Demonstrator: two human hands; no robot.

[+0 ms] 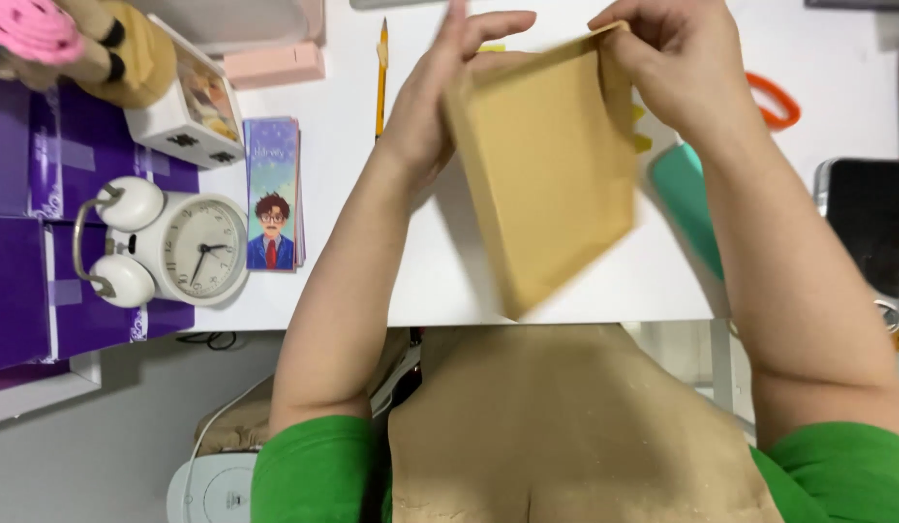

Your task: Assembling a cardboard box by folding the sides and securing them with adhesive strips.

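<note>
I see the white worktop [449, 281] filling the upper frame, its near edge running above my lap. Over its middle I hold a tan box [546, 174], flat and roughly square, tilted and lifted clear of the surface, slightly blurred. My left hand [440, 97] lies flat against the box's left edge, fingers [488, 24] extended and pressing the side rather than curled. My right hand [662, 63] grips the top right corner, fingers closed over the edge.

Left of the box: purple boxes [23, 242] along the frame edge, a white twin-bell alarm clock [178, 247] beside them, and a bookmark [273, 194] with a cartoon figure lying flat just right of the clock. A yellow pencil [380, 77] lies near my left wrist. A teal object [686, 203] shows under my right forearm, a dark phone [870, 223] further right, an orange loop [774, 97] behind.
</note>
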